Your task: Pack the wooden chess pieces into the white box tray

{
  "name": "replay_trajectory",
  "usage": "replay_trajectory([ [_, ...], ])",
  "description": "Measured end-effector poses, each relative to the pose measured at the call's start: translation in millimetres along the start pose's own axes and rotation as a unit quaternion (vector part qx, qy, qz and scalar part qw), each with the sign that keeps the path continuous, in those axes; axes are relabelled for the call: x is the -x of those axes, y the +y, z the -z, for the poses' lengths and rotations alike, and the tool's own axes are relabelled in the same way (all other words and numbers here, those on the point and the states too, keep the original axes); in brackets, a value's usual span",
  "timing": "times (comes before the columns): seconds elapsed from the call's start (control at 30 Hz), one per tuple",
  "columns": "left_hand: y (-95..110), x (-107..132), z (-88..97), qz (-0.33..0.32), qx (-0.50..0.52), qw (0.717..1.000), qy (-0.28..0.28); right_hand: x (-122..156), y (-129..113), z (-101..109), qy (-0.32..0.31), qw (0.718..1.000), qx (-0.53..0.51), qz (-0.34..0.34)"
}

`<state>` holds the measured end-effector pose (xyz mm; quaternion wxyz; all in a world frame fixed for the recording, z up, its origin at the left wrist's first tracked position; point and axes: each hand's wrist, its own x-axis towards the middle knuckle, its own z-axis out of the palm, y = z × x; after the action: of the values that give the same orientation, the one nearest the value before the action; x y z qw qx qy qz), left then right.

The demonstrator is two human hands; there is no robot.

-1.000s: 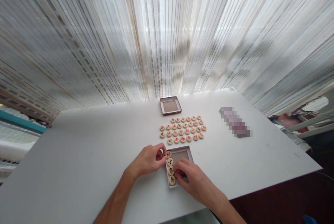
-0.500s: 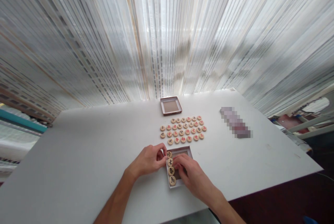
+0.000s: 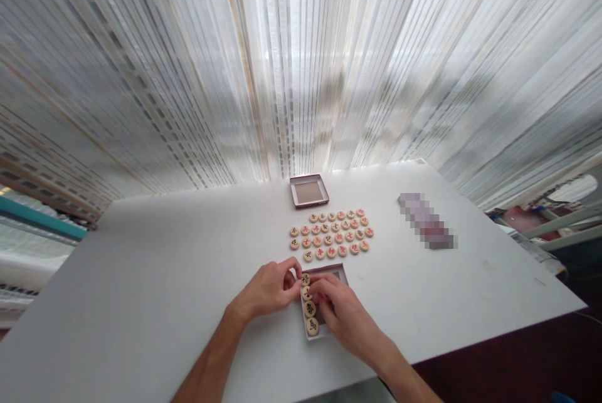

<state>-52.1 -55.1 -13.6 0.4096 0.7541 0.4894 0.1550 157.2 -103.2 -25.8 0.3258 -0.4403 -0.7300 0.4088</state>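
Observation:
A shallow open box [image 3: 345, 276] lies near the front of the table. Along its left wall stands a column of round xiangqi pieces with black characters, the nearest being the horse piece [image 3: 312, 326] with the elephant piece [image 3: 309, 309] behind it. My left hand [image 3: 270, 287] is closed at the box's left rim, thumb and index finger by the general piece [image 3: 305, 279]. Over the box, my right hand [image 3: 345, 312] reaches in from the right, fingers bent and apart. Its fingertips touch the advisor piece [image 3: 305, 293] and partly cover it; the palm hides much of the box floor.
Several rows of xiangqi pieces [image 3: 328, 240], red and black, lie face up beyond the box. Farther back sits the brown-rimmed box lid [image 3: 309, 192]. A blurred-out object [image 3: 427, 221] lies on the white table [image 3: 164, 265] to the right. Striped curtains [image 3: 282, 64] hang behind.
My right fingers have shifted slightly left and away from me, onto the advisor piece, covering part of its character. The left hand stays at the rim. The view has moved slightly.

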Motion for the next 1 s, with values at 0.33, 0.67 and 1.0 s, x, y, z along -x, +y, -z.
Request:
replay_trajectory([
  [0.33,-0.8,-0.3,0.2,0.002,0.031,1.0,-0.002,3.4,-5.3,5.7,0.008,1.0,0.008,-0.005],
  [0.67,-7.6,-7.5,-1.3,0.011,0.018,0.995,0.095,21.7,21.2,57.4,0.133,0.989,0.063,0.0],
  [1.0,-17.3,-13.9,-7.0,0.001,0.023,0.989,0.146,11.0,44.3,96.0,0.126,0.977,0.167,0.037],
])
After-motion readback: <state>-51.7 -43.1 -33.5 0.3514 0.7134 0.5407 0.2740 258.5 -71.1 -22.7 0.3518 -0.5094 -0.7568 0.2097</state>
